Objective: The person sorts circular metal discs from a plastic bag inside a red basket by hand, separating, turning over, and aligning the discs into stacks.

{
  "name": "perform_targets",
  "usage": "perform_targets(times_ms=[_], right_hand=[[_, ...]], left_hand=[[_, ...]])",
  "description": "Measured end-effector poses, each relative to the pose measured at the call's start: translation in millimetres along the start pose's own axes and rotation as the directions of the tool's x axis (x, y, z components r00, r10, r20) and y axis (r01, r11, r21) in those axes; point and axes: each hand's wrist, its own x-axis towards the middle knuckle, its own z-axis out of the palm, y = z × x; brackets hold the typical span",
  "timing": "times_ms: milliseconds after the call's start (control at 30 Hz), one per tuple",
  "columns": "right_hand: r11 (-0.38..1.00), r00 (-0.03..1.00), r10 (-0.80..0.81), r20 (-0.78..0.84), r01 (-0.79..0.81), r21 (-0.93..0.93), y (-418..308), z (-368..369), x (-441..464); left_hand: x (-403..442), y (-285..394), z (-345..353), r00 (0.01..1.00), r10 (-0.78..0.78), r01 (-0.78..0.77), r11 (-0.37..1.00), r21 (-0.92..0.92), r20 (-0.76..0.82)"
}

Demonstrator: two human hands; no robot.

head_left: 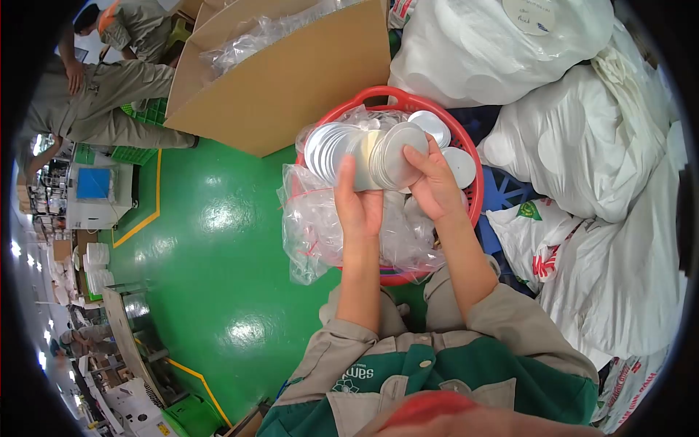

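Across the left and middle, the green floor (218, 233) lies open between the basket and a yellow line (158, 193), with free room left of the left arm. On the right, white sacks (575, 138) pile up full, round outlines showing through the upper ones, and they close in that side. Beyond the basket, a cardboard box (306, 76) stands open at the top with clear plastic (266, 40) inside; its near lower edge runs close to the basket's far left side. A bit of blue grid (497, 191) shows between basket and sacks.

In front of the person's knees is the red basket (477, 200), filled with clear bags (320, 229) and metal discs; some of the plastic spills over its left rim, while the right rim is bare. Above the middle of the basket, a fanned stack (346, 149) of discs spans both hands. The left hand (358, 200) grips its left part, thumb across the front; the right hand (435, 182) is closed on its right end, thumb on the front disc. Loose discs (460, 167) rest inside the basket's right side.
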Motion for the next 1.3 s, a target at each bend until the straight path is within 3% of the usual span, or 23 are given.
perform_targets(times_ms=[67,133,267,367,433,533,567,633,700,800,933,1000,1067,1167,1300], right_hand=[[1.0,1.0,-0.001,0.015,0.001,-0.006,0.4,0.0,0.0],[1.0,0.999,0.026,0.026,-0.026,-0.001,-0.6,2.7,-1.9],[0.999,1.0,0.031,0.001,-0.031,-0.01,0.1,2.4,-1.3],[0.999,1.0,0.031,-0.006,-0.031,-0.015,-0.3,1.2,-0.4],[1.0,1.0,0.02,0.018,-0.019,-0.012,-0.2,0.4,0.2],[0.999,1.0,0.025,0.019,-0.025,-0.022,0.3,-1.3,1.2],[0.999,0.999,0.033,0.026,-0.032,-0.016,0.1,-1.3,1.3],[0.999,0.999,0.048,0.02,-0.048,-0.007,0.6,-0.8,0.6],[0.999,0.998,0.052,0.033,-0.051,-0.014,0.2,0.4,0.1],[0.999,0.999,0.038,0.032,-0.038,-0.018,0.0,0.3,0.0],[0.999,0.999,0.045,0.026,-0.045,-0.013,-0.6,-0.5,-0.3],[0.998,0.998,0.06,0.026,-0.06,0.0,-0.8,-0.6,0.5],[0.997,0.997,0.072,0.029,-0.072,0.002,0.0,-1.5,0.7],[0.997,0.997,0.078,0.016,-0.078,0.01,0.4,-0.6,0.1],[0.996,0.996,0.087,-0.011,-0.087,0.003,1.4,-2.3,1.4]], left_hand=[[0.4,-5.1,-6.0,0.996,0.055,-0.045,0.988,0.15,-0.067],[0.3,-5.7,-6.9,0.997,0.044,-0.032,0.987,0.16,-0.071],[-1.5,3.0,4.9,1.0,-0.018,0.021,0.995,-0.101,0.025],[0.7,0.2,0.1,1.0,-0.008,0.007,0.999,-0.05,-0.01],[1.2,-3.4,-6.5,0.998,0.029,-0.024,0.997,0.078,-0.06],[2.9,-4.4,-9.2,0.997,0.035,-0.03,0.996,0.085,-0.063],[2.0,-5.3,-8.1,0.997,0.034,-0.032,0.999,0.032,-0.071],[-1.0,0.7,2.8,0.994,0.014,0.001,0.989,-0.147,0.104],[0.7,-0.7,-1.3,0.996,-0.009,0.026,0.981,-0.194,0.086],[1.9,-4.0,-8.8,0.999,0.042,-0.041,0.998,0.036,-0.029],[2.8,-6.1,-7.7,0.994,0.097,-0.092,0.991,0.098,-0.046],[-0.2,-2.1,-0.4,0.997,0.071,-0.067,0.992,-0.11,0.039],[-0.5,-0.5,2.3,0.997,0.063,-0.056,0.987,-0.153,0.042],[3.6,-3.7,-9.6,0.995,0.093,-0.088,0.989,0.116,-0.035],[2.4,-5.9,-8.9,0.994,0.093,-0.083,0.984,0.158,-0.056]])
